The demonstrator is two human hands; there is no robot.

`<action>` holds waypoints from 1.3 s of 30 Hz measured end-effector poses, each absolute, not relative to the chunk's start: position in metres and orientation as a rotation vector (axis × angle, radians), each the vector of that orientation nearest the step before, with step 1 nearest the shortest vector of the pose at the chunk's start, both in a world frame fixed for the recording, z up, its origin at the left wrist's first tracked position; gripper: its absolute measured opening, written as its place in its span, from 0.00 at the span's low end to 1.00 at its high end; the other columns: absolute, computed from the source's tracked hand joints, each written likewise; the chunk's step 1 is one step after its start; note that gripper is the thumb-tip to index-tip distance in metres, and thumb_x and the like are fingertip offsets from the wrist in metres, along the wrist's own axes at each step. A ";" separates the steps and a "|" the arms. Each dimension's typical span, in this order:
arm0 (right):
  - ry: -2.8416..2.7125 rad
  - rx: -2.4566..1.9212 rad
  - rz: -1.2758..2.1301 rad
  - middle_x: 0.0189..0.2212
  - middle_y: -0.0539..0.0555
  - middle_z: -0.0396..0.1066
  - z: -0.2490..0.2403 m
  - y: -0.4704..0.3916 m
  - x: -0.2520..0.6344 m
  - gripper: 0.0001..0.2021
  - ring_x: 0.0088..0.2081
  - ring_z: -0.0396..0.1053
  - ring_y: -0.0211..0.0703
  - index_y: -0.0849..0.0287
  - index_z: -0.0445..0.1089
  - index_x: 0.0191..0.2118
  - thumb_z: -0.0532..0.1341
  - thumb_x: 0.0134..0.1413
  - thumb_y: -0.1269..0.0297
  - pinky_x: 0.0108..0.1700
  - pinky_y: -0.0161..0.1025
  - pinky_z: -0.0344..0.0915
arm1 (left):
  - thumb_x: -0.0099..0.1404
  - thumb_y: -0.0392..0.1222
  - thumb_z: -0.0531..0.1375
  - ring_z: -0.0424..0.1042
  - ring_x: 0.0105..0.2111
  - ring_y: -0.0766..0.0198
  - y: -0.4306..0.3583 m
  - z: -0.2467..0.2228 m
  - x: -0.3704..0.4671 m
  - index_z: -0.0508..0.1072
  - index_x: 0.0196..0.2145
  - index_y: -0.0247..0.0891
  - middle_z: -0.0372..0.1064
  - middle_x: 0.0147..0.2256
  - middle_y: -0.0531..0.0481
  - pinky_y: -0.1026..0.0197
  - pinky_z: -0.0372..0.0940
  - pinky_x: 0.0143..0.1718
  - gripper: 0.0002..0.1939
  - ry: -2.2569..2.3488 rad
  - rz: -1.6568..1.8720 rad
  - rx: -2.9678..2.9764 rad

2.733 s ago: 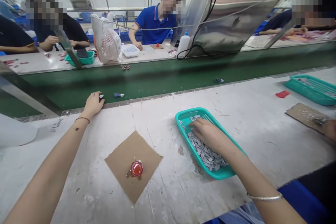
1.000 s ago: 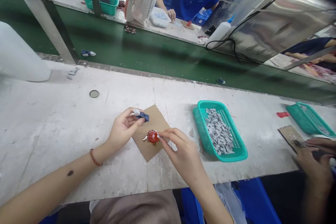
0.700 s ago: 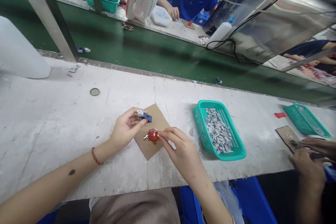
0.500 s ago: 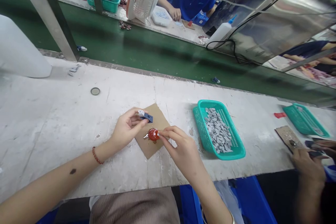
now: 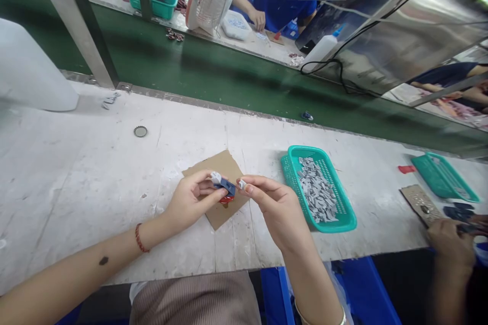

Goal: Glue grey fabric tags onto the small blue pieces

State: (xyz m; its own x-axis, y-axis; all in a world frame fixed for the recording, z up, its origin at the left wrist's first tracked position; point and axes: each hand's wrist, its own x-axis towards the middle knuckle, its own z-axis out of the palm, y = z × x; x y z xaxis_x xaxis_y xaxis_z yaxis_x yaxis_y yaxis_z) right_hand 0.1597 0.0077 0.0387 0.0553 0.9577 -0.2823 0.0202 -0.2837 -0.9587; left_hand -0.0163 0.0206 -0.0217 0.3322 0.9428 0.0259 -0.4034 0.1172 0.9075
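Observation:
My left hand [image 5: 194, 199] pinches a small dark blue piece [image 5: 227, 187] with a white part [image 5: 216, 177] at its upper left end. Just to the right, my right hand [image 5: 272, 203] holds a small white piece [image 5: 242, 184] between thumb and fingertips, close to the blue piece but apart from it. Both hands are over a brown cardboard square [image 5: 219, 219] on the worktable. A red object [image 5: 227, 199] lies on the cardboard, mostly hidden under the blue piece and my left fingers.
A green basket [image 5: 353, 221] of small grey-white pieces stands right of my right hand. A bottle cap [image 5: 140, 131] lies at the left. Another person's hands [image 5: 453, 244] work at far right, near another green basket [image 5: 446, 177] and cardboard [image 5: 419, 203].
My right hand has risen from the red object with the white piece in its fingertips. My left hand has moved right and slightly down, bringing the blue piece over the red object.

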 end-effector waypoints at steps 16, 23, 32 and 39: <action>-1.553 -1.403 1.074 0.34 0.52 0.78 0.055 0.005 0.146 0.04 0.38 0.75 0.42 0.54 0.79 0.34 0.68 0.53 0.69 0.40 0.38 0.73 | 0.64 0.36 0.62 0.77 0.39 0.63 0.016 -0.023 -0.016 0.73 0.39 0.38 0.72 0.39 0.49 0.61 0.74 0.43 0.05 0.679 1.128 1.084; -1.545 -1.431 1.193 0.34 0.53 0.76 0.059 0.007 0.152 0.01 0.40 0.73 0.44 0.54 0.79 0.31 0.69 0.51 0.67 0.43 0.40 0.70 | 0.63 0.36 0.62 0.76 0.38 0.64 0.014 -0.015 -0.017 0.75 0.38 0.39 0.74 0.38 0.48 0.63 0.73 0.39 0.05 0.770 1.147 1.245; -1.128 -1.244 1.625 0.28 0.47 0.67 0.037 0.001 0.138 0.16 0.26 0.65 0.35 0.54 0.64 0.41 0.58 0.61 0.46 0.28 0.34 0.64 | 0.65 0.40 0.62 0.69 0.27 0.66 0.013 -0.006 -0.022 0.75 0.34 0.39 0.74 0.26 0.52 0.62 0.63 0.30 0.04 0.846 1.106 1.316; -1.048 -1.263 1.489 0.28 0.46 0.67 0.031 -0.003 0.119 0.15 0.26 0.61 0.35 0.53 0.59 0.39 0.62 0.58 0.50 0.27 0.32 0.59 | 0.66 0.43 0.61 0.73 0.33 0.63 0.011 -0.007 -0.019 0.75 0.40 0.40 0.76 0.31 0.51 0.60 0.65 0.38 0.07 0.798 1.086 1.223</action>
State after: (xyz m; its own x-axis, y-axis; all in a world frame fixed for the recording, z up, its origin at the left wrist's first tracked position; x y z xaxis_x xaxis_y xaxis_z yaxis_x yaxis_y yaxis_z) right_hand 0.1191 -0.0028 0.0310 -0.0810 0.9686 -0.2352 -0.1056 -0.2430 -0.9643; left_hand -0.0189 0.0108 -0.0070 0.3163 0.9457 0.0745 -0.2111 -0.0064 0.9774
